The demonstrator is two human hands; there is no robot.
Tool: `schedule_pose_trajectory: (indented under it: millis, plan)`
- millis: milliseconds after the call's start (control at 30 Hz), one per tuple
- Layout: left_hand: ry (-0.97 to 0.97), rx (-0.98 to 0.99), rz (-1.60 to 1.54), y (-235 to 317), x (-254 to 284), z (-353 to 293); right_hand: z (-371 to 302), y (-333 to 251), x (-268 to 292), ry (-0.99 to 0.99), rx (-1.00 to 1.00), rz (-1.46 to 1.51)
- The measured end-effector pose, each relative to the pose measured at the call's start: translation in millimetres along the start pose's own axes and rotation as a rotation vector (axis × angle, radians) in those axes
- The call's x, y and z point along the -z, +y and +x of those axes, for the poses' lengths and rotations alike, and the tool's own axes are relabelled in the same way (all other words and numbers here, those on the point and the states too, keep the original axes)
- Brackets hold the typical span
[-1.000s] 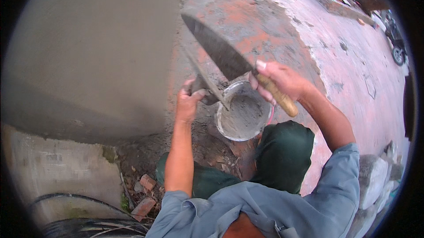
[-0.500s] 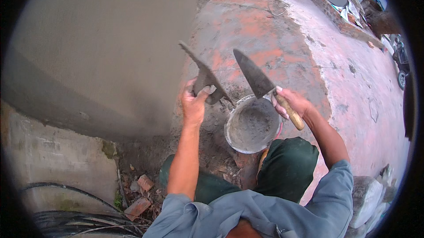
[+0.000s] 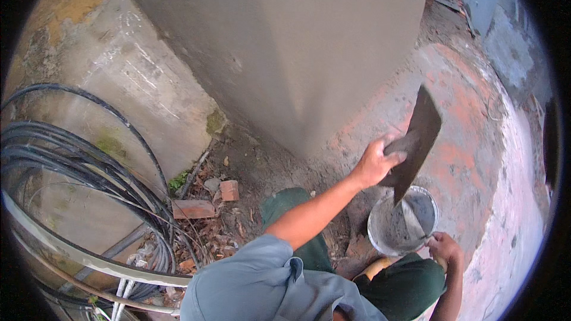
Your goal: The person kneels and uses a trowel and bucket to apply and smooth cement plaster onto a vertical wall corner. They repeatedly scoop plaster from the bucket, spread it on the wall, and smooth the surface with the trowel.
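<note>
My left hand [image 3: 378,163] is wrapped round the handle of a plastering float [image 3: 423,133], a flat dark rectangular board held tilted on edge. Its lower corner overlaps the far side of a round bucket [image 3: 373,235] in view. Grey mortar [image 3: 389,229] lies inside the bucket. At the bucket's near right rim, my right hand [image 3: 446,247] grips a pointed trowel [image 3: 411,221] by its handle, mostly hidden in the fingers. The trowel's blade points down into the bucket, against or over the mortar; I cannot tell how deep it sits.
A freshly plastered grey wall [image 3: 333,29] rises ahead, joining an older stained wall [image 3: 143,77] at left. Coils of black hose [image 3: 89,154] and a pale curved pipe [image 3: 89,252] lie left. Broken bricks [image 3: 193,209] and rubble lie by the wall's foot. My knees flank the bucket.
My view has swung left, bringing the hose coils further in. The trowel has gone from above the bucket's far rim down into it. My left hand has turned the float.
</note>
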State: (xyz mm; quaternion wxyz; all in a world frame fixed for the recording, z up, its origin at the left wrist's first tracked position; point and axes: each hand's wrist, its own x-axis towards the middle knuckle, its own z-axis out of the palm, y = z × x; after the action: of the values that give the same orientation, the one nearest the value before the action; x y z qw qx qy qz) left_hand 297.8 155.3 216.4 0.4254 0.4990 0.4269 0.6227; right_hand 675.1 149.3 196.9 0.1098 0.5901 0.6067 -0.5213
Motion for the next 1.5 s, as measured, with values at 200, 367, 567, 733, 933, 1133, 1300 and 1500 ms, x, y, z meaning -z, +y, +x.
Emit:
schedule_pose_trajectory:
  millis: [200,367,567,733,933,1133,1300,1500]
  plan:
    - [0.212,0.318,0.012,-61,12,-44,25,-13,-13,0.08,0.079,-0.421]
    - [0.324,0.497,0.105,-100,23,-61,57,1,-18,0.071,0.086,-0.564]
    - [0.294,0.566,0.341,-143,32,-65,72,23,-21,0.025,0.064,-0.463]
    - [0.253,0.61,0.398,-170,28,-72,62,16,-25,-0.016,0.007,-0.427]
    - [0.236,0.591,0.437,-172,30,-77,59,6,-26,0.025,-0.157,-0.433]
    - [0.235,0.601,0.472,-154,38,-75,54,20,-8,0.208,0.047,-0.746]
    - [0.253,0.537,0.483,-150,35,-74,82,38,-15,0.331,0.11,-1.034]
    - [0.214,0.575,0.43,-138,30,-77,104,44,-41,0.221,0.068,-1.067]
